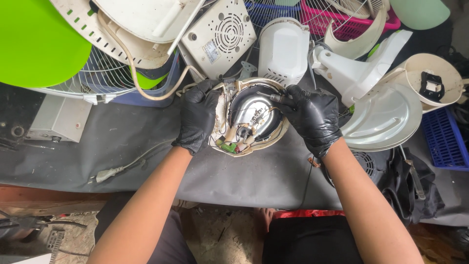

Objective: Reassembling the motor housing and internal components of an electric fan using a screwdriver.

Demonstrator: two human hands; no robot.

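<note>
An opened round cream appliance base (246, 117) lies tilted on the dark grey table, showing a shiny metal dome, wires and small parts inside. My left hand (197, 117), in a black glove, grips its left rim and steadies it. My right hand (312, 117), also gloved, holds a slim tool with a dark handle (274, 98) whose tip points into the upper part of the metal dome. A cream cord (141, 88) runs from the base up and left through the pile.
Fan grilles, white plastic housings, a green blade and a pink basket crowd the back of the table. A white plug and cable (110, 172) lie at front left, a grey box (58, 120) at left, a round cream cover (383, 117) and blue crate (444, 139) at right.
</note>
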